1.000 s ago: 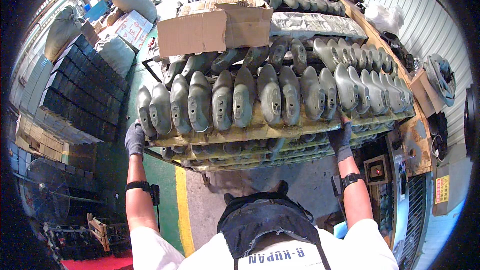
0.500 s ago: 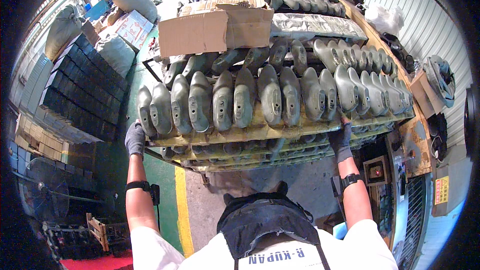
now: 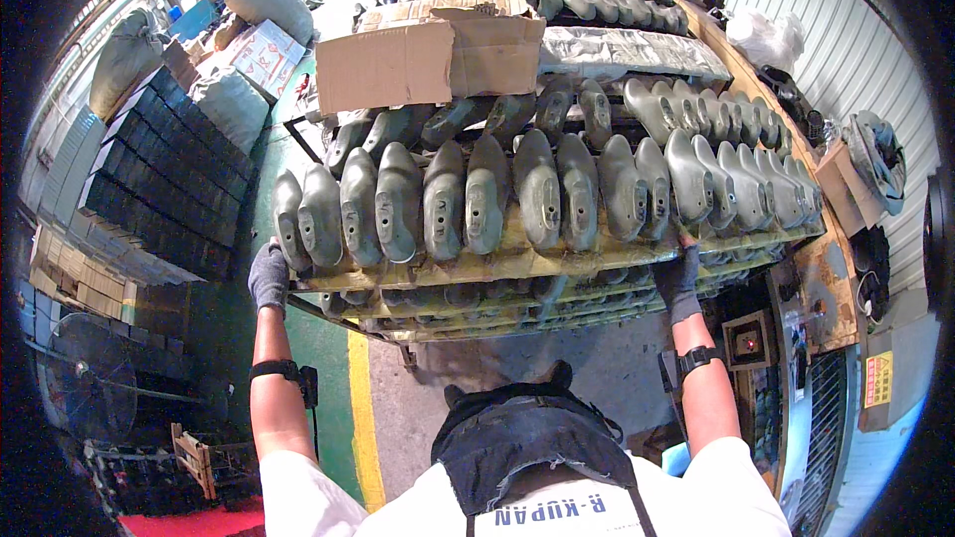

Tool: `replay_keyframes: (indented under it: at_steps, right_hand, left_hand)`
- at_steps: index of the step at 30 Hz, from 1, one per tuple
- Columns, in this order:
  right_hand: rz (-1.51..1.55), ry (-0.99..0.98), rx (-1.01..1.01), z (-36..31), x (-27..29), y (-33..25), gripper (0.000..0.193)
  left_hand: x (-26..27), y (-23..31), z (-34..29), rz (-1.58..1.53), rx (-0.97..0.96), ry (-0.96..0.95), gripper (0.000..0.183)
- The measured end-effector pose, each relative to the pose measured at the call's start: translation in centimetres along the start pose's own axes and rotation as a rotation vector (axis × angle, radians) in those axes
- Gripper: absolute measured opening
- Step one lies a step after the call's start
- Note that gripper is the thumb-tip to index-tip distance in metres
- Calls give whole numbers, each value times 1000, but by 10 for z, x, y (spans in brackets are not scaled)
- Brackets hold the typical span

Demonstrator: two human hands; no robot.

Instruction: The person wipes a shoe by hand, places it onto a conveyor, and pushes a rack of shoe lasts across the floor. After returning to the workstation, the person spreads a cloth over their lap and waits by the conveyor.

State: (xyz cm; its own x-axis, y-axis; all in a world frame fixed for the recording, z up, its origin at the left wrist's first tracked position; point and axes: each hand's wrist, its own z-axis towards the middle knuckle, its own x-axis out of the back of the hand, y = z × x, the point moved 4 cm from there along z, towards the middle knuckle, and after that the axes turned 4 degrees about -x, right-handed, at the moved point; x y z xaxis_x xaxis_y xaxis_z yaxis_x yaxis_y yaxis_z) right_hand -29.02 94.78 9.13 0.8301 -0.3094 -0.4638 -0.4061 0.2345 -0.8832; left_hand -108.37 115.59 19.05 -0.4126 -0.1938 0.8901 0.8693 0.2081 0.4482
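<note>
Dark green shoe lasts (image 3: 484, 194) stand in a row of pairs, toes up, along the front of a tiered rack (image 3: 557, 265) with a yellowish front edge. At the rack's left front corner my left hand (image 3: 269, 276), in a grey glove, is closed round the frame. My right hand (image 3: 678, 283), gloved too, grips the front edge farther right, with its fingertips showing above the board. Both arms reach forward, spread wide. Lower tiers beneath the front edge also carry lasts, partly shadowed.
Behind the front row lies a cardboard sheet (image 3: 383, 68), with more racks of lasts beyond. Stacked dark boxes (image 3: 164, 179) and a fan (image 3: 95, 373) stand left. On the right are a wooden ledge (image 3: 828, 288) and a corrugated wall. A yellow floor line (image 3: 364, 418) runs at left.
</note>
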Motion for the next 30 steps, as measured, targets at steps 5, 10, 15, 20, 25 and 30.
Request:
replay_keyframes:
  at_steps: [5,10,15,20,25,30]
  right_hand:
    - [-309,52,98,6,14,5,59]
    - [-110,34,61,1,5,2,57]
    - [223,28,-106,-8,-20,-10,56]
    - [337,5,-126,-8,-26,-12,57]
    - [140,8,-39,-2,-7,-2,59]
    - [7,-8,11,5,7,6,61]
  left_hand:
    - [1,2,-1,4,-50,18,60]
    - [1,1,-1,-4,-38,17,60]
    - [3,4,-5,-11,-26,24,61]
    - [7,10,-10,-8,-19,36,61]
    - [8,12,-9,12,-13,29,62]
    - [7,10,-9,36,-15,24,62]
